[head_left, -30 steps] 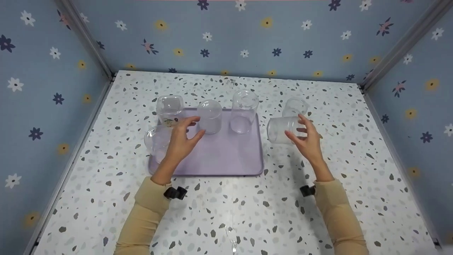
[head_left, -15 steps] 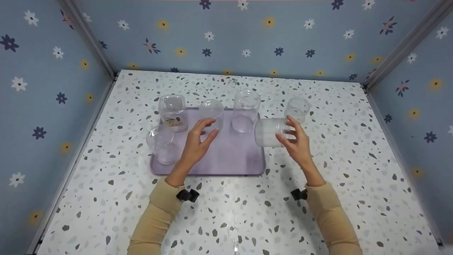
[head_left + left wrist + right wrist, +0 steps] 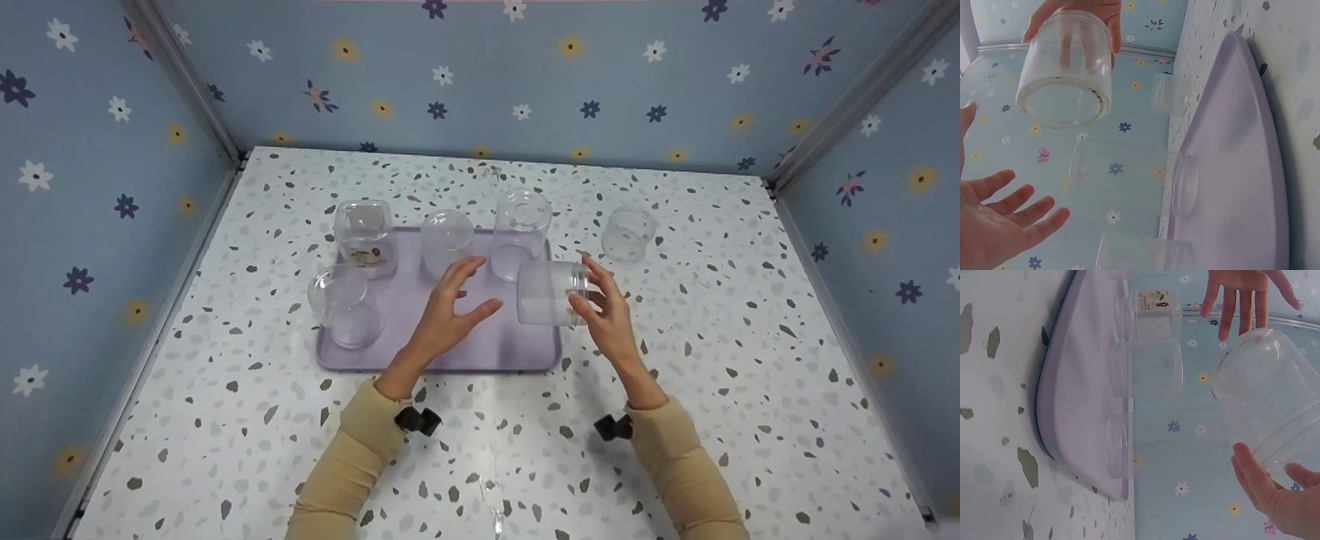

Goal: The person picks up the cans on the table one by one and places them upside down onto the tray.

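My right hand (image 3: 611, 319) grips a clear plastic jar (image 3: 547, 294) near its threaded neck. The jar lies on its side in the air over the right part of the lilac tray (image 3: 450, 330), its base toward the left. My left hand (image 3: 446, 311) holds nothing; its fingers and thumb are spread apart, facing the jar's base. In the left wrist view the jar (image 3: 1067, 73) shows its round base, with the right hand's fingers behind it. In the right wrist view the jar (image 3: 1269, 394) is tilted, held at its lower end.
Upside-down clear jars stand on the tray: a tall one (image 3: 523, 232), a middle one (image 3: 447, 240), a square one with a label (image 3: 366, 236) and a round one (image 3: 345, 307) at left. Another clear jar (image 3: 628, 234) stands on the speckled table right of the tray. Flowered walls enclose the table.
My right hand has carried the jar left from beside the tray to over it. My left hand has moved right, away from the jars at the left, toward the held jar.
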A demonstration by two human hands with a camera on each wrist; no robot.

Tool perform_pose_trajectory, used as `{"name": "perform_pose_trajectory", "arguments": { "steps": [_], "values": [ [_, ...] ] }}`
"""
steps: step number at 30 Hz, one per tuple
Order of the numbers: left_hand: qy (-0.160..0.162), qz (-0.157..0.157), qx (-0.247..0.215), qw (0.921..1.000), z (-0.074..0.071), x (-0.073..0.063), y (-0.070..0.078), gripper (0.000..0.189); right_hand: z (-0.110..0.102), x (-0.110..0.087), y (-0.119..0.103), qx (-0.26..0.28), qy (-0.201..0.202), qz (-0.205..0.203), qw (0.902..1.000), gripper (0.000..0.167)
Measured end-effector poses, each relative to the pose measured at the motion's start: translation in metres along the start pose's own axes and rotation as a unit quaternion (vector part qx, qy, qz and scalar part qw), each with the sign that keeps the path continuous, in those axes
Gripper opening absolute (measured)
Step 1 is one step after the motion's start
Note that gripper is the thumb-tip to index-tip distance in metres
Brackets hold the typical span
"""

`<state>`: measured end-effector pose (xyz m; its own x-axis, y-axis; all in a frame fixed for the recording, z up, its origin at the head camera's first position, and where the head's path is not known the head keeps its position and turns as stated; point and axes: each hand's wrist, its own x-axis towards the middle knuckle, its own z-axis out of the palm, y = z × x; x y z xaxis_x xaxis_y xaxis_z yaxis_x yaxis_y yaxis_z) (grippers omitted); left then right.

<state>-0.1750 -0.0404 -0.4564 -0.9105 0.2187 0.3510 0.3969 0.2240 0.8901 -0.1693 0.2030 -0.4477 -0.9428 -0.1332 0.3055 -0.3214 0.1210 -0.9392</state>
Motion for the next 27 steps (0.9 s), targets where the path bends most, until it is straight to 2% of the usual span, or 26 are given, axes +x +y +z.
{"name": "perform_pose_trajectory", "arguments": {
  "steps": [8,14,16,23,27],
  "values": [
    [-0.037,-0.018,-0.004,0.9991,0.013,-0.004,-0.006,0.08,0.012,-0.006,0.017,0.058,-0.027,0.018,0.9978,0.054],
    [-0.05,-0.015,-0.035,0.998,0.019,-0.008,-0.007,0.088,0.02,-0.01,0.021,0.09,-0.046,0.016,0.9948,0.056],
    [-0.05,-0.011,-0.042,0.9978,0.02,-0.009,-0.003,0.091,0.022,-0.011,0.021,0.099,-0.053,0.015,0.9936,0.057],
    [-0.043,0.02,-0.068,0.9966,0.018,-0.015,0.026,0.086,0.028,-0.013,0.023,0.125,-0.066,0.027,0.9896,0.063],
    [-0.036,0.017,-0.076,0.9964,0.018,-0.016,0.029,0.08,0.028,-0.012,0.025,0.124,-0.076,0.03,0.989,0.062]
  ]
}}
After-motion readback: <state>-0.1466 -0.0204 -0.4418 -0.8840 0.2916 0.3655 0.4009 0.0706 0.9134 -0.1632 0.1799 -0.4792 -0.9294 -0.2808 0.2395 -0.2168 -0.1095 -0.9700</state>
